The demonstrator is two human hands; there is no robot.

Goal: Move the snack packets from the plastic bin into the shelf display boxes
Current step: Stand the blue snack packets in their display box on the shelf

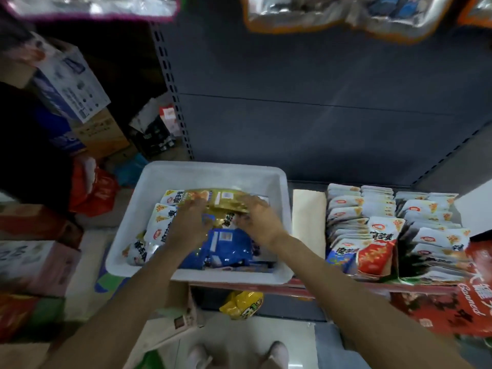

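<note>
A white plastic bin (213, 173) sits on the shelf edge and holds several snack packets: white ones (159, 225) at the left, blue ones (229, 243) in front, gold ones (226, 199) at the back. Both my hands are inside the bin. My left hand (190, 222) and my right hand (257, 219) lie on the gold packets, their fingers curled on them; the picture is blurred. To the right, shelf display boxes (394, 227) stand packed with upright white, red and blue packets.
A cream cardboard divider (308, 222) stands between bin and display boxes. Stacked cartons (72, 89) and a red bag (93, 193) fill the floor at left. A yellow packet (242, 304) lies below the shelf. Hanging bags (332, 14) are overhead. A red box (476, 288) is at right.
</note>
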